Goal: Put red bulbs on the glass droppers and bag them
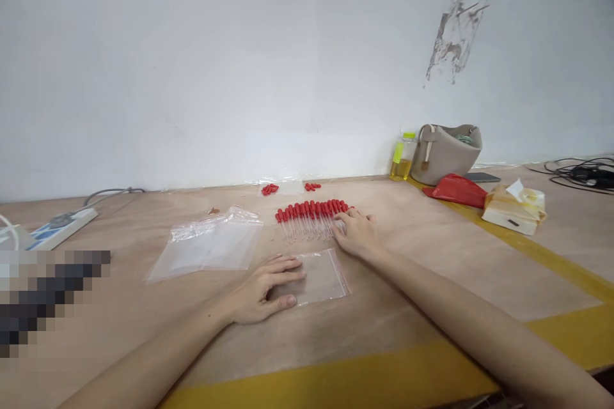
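Note:
A row of glass droppers with red rubber bulbs lies side by side on the table, bulbs toward the wall. My right hand rests at the right end of this row, fingers slightly bent and apart, touching the last droppers; its fingertips partly cover them. Nearer to me lies a clear zip bag, flat, with its zip edge to the right. My left hand is open over the bag's left end, fingers spread and nothing gripped. More clear zip bags lie in a stack to the left.
Two small piles of red bulbs lie near the wall. At right are a bottle of yellow liquid, a beige bag, a red pouch, a tissue pack and black cables. A power strip lies left.

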The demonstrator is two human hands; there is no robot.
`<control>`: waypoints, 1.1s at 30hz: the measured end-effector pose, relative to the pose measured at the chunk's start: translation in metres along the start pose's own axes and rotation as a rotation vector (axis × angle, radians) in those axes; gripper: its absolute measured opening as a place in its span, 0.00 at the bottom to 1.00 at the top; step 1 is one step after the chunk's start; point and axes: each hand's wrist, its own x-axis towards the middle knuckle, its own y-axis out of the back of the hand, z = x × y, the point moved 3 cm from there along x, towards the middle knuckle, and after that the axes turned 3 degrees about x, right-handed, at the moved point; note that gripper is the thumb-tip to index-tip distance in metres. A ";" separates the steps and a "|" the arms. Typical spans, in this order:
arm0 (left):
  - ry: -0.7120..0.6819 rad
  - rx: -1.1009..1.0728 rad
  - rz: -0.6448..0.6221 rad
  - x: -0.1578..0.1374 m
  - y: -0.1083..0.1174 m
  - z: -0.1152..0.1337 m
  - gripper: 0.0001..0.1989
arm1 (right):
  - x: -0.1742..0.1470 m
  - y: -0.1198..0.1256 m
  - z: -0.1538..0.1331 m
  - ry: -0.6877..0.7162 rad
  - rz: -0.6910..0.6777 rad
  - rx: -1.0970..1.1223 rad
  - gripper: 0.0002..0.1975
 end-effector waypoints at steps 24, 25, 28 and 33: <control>0.022 0.034 -0.024 0.001 -0.002 -0.004 0.22 | -0.044 0.024 -0.003 0.380 -0.409 0.640 0.10; 0.020 0.032 -0.025 0.001 -0.002 -0.004 0.22 | -0.045 0.026 -0.005 0.409 -0.415 0.624 0.10; 0.020 0.027 -0.022 0.001 -0.002 -0.004 0.22 | -0.047 0.032 -0.011 0.513 -0.453 0.596 0.12; 0.041 0.039 -0.035 0.001 -0.002 -0.003 0.22 | -0.053 0.036 -0.018 0.588 -0.671 0.673 0.14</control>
